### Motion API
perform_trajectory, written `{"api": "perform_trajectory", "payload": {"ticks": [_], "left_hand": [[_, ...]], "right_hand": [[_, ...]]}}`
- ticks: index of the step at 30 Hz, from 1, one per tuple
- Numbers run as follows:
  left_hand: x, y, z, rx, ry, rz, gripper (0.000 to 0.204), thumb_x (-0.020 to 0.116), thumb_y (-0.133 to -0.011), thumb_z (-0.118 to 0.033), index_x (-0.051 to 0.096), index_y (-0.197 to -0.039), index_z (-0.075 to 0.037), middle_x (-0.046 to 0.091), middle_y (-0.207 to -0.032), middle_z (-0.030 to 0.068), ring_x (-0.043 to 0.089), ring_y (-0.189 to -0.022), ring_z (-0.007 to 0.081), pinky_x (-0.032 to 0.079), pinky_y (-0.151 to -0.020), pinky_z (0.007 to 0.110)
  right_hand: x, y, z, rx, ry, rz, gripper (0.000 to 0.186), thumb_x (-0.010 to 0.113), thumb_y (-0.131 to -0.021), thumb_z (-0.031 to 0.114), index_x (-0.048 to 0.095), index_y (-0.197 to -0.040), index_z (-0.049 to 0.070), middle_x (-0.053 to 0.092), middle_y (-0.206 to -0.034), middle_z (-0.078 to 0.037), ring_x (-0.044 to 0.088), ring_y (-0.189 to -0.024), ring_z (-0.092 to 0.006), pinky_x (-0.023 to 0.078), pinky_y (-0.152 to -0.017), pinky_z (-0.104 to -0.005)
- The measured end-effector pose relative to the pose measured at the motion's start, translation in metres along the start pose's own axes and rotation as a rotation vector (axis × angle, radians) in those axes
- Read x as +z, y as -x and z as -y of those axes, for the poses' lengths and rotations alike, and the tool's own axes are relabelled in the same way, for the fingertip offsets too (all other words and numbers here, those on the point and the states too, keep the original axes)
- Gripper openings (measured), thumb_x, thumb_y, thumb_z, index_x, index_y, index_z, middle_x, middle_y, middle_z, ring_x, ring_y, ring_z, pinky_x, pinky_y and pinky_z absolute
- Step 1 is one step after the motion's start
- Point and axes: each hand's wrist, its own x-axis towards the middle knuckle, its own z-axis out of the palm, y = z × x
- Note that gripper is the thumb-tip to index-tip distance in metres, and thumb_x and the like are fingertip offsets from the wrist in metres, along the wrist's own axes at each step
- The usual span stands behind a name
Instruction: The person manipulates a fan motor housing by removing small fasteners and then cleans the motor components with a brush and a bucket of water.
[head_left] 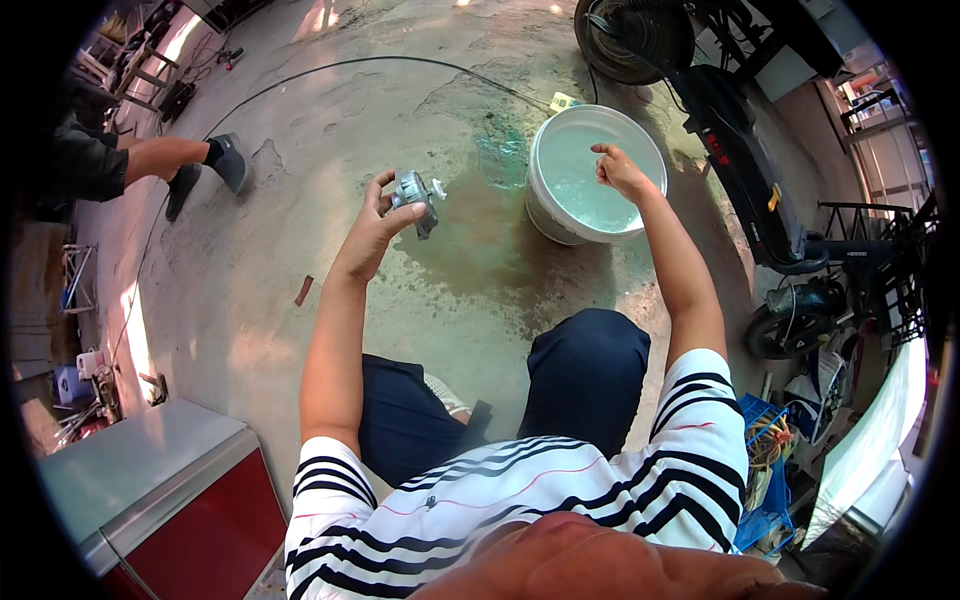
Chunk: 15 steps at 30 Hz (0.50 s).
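Note:
My left hand (382,218) grips a small grey machine part (411,190) with a white plastic knob on its right side. Thumb and fingers clasp it from opposite sides, above a wet patch of floor. I cannot tell its exact kind. Over the right part of a white bucket (534,185) of cloudy, pale greenish water (580,178) is my right hand (622,174). Its index finger points left while the other fingers are curled in, and nothing shows in them. The bucket stands on the concrete floor, right of the machine part.
A black electric scooter (750,180) stands at the right, near a blue crate (765,505) of cords. Behind the bucket lies a yellow-green packet (563,102). A dark hose (380,58) curves across the floor. Another person's leg (165,158) shows far left; a red-and-silver cabinet (170,480) stands near left.

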Motion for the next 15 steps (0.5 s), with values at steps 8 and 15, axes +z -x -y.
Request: {"api": "perform_trajectory", "payload": {"ticks": [8, 15], "left_hand": [[0.004, -0.013, 0.013, -0.066, -0.019, 0.089, 0.095, 0.077, -0.074, -0.044, 0.027, -0.146, -0.006, 0.052, -0.126, 0.0184, 0.052, -0.119, 0.0283, 0.033, -0.106, 0.041], [-0.002, -0.018, 0.018, -0.115, 0.093, 0.241, 0.084, 0.073, -0.079, -0.042, 0.033, -0.145, -0.007, 0.049, -0.134, 0.011, 0.051, -0.122, 0.0222, 0.038, -0.105, 0.04]], "right_hand": [[-0.054, 0.12, 0.091, -0.052, -0.539, 0.118, 0.072, 0.046, -0.097, 0.054, 0.031, -0.149, 0.007, 0.02, -0.157, -0.016, 0.016, -0.145, -0.0371, 0.021, -0.114, -0.0573], [-0.079, 0.223, 0.05, -0.425, -0.744, 0.095, 0.062, 0.039, -0.101, 0.051, 0.038, -0.146, 0.008, 0.045, -0.145, -0.015, 0.044, -0.133, -0.0257, 0.034, -0.109, -0.0462]]}}
